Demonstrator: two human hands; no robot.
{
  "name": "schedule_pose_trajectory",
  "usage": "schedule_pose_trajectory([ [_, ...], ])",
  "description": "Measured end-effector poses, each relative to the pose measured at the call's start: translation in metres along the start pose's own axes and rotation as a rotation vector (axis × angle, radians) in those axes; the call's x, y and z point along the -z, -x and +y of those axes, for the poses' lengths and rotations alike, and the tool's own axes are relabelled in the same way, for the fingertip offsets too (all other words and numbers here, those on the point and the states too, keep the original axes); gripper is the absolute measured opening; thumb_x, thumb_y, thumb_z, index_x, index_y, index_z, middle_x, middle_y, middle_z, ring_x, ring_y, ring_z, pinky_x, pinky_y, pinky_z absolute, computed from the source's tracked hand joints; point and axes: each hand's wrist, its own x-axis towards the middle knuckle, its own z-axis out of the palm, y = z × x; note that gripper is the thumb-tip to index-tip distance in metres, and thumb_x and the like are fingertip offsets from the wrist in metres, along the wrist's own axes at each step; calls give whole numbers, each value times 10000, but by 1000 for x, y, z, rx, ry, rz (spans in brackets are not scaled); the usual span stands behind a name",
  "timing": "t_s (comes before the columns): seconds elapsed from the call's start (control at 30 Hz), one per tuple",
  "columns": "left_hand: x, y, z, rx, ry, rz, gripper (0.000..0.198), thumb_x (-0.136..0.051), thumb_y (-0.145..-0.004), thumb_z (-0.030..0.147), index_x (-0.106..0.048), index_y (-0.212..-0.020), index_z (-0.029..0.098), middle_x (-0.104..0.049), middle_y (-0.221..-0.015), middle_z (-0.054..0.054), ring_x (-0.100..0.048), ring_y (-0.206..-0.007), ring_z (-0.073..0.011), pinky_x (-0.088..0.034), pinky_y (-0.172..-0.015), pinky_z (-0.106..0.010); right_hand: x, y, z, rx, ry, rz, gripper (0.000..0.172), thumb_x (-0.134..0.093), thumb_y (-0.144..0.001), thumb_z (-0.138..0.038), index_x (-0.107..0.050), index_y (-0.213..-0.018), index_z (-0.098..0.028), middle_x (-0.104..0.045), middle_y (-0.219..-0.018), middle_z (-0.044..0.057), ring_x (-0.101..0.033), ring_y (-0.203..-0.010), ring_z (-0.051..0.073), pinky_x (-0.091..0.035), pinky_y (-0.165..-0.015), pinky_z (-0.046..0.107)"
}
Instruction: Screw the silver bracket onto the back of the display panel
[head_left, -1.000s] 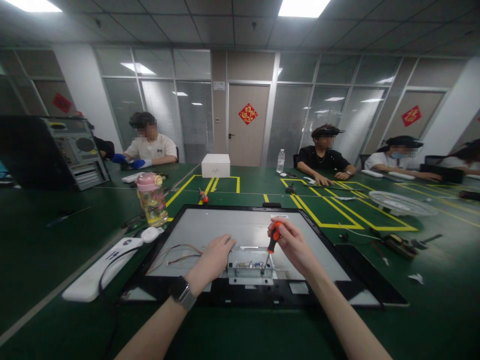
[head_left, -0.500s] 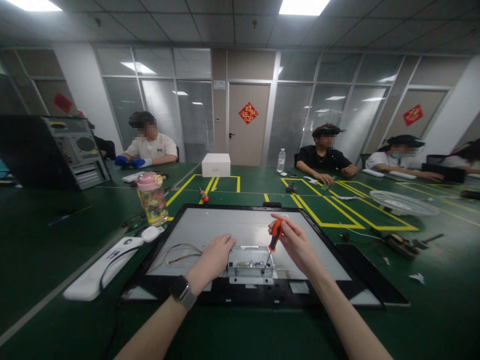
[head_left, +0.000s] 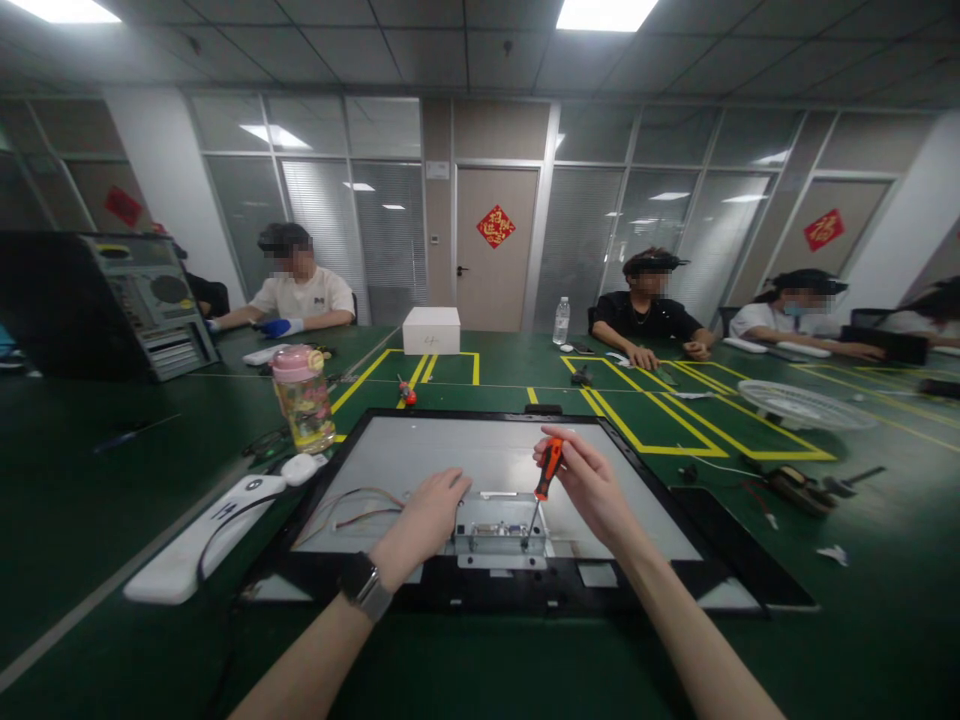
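My right hand (head_left: pixel 589 480) is closed around the orange-and-black handle of a screwdriver (head_left: pixel 549 472). The screwdriver leans slightly, and its tip reaches down to the right end of a metal bracket with connector ports (head_left: pixel 499 545). At the bracket's left end, my left hand (head_left: pixel 431 515) grips the edge with bent fingers; the thumb is hidden. Beneath both hands lies a flat display panel (head_left: pixel 480 440) with a black frame and a grey back. Thin loose wires (head_left: pixel 360 500) run across the panel to the left of the bracket.
Left of the panel are a white power strip (head_left: pixel 202 540) with a black cable and a pink-lidded bottle (head_left: pixel 304 400). A computer case (head_left: pixel 112 305) stands far left. A white box (head_left: pixel 431 331) sits behind. To the right are a brown-black tool (head_left: pixel 802 490) and cables. Several people sit opposite.
My hands and the screwdriver have stayed almost still at the bracket. Across the table, the person with blue gloves has moved one hand toward the computer case.
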Motion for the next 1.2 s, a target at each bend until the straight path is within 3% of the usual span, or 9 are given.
schedule_pose_trajectory([
  [0.17,3,1,2,10,37,-2,592,-344,-766,-75,-533,-1281,147,-494,-1384,-153,-489,-1255,-253,-372,-1059,-410,0,0,4,7,11,36,250,-759,-728,-453,-728,-858,-242,-658,-877,24,-597,-785,183,-476,-758,335],
  [0.37,5,2,4,20,63,4,610,-345,-747,-92,-544,-1269,154,-500,-1379,-149,-493,-1253,-249,-364,-1064,-404,-1,3,2,-53,-66,-53,325,-705,-790,-430,-691,-1053,-240,-678,-870,45,-606,-806,196,-470,-776,352],
  [0.73,9,2,7,-13,-76,-16,588,-348,-774,-98,-523,-1284,137,-498,-1380,-156,-499,-1245,-245,-391,-1036,-383,-5,3,1,-20,-67,-54,210,-725,-774,-412,-710,-887,-235,-626,-876,28,-560,-762,173,-448,-712,308],
  [0.83,11,3,17,-30,-202,4,511,-393,-805,-69,-541,-1249,136,-560,-1288,-165,-551,-1169,-260,-429,-975,-397,-5,3,2,-50,-85,-39,239,-733,-765,-411,-718,-934,-243,-618,-853,20,-563,-757,169,-444,-713,306],
  [0.93,14,4,30,14,-383,9,326,-439,-851,-5,-600,-1118,91,-653,-1022,-173,-622,-976,-285,-452,-890,-454,-6,3,2,-74,-112,-23,277,-734,-760,-400,-718,-988,-242,-621,-851,21,-565,-760,171,-442,-715,309],
  [1.2,16,5,39,35,-405,3,321,-475,-863,16,-563,-1157,108,-649,-983,-149,-622,-901,-262,-450,-759,-357,-7,1,1,-115,-155,-20,325,-720,-732,-357,-711,-1024,-215,-668,-892,44,-580,-773,193,-449,-750,329],
])
